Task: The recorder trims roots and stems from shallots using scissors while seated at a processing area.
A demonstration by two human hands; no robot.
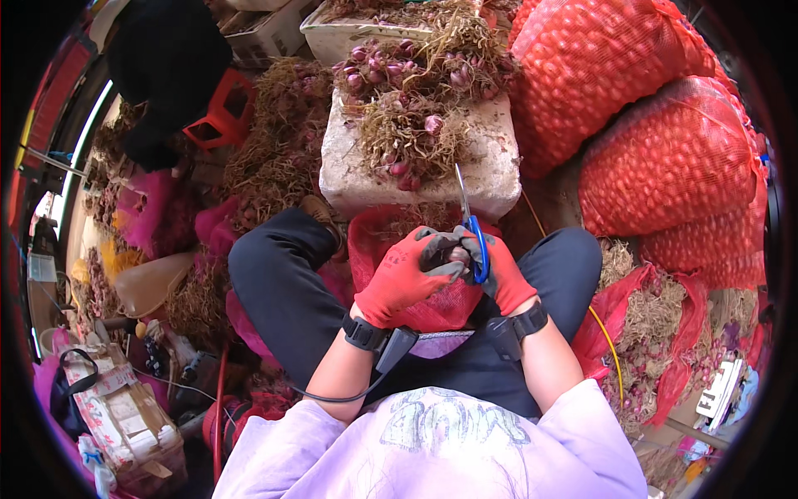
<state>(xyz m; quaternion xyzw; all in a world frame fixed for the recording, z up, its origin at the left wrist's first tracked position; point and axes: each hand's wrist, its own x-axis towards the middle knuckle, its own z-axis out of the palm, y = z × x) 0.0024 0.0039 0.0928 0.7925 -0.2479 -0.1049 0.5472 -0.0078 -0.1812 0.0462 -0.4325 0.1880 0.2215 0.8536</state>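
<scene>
Head view: left hand (407,274) pinched a bulb (458,256) I judged light, firm, best held side-on; right hand (500,270) gripped scissors (476,241).

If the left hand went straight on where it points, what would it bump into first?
Probably the small bulb that the left hand seems to be touching; just beyond it, the right hand with the blue-handled scissors, though depth is unclear in this view.
</scene>
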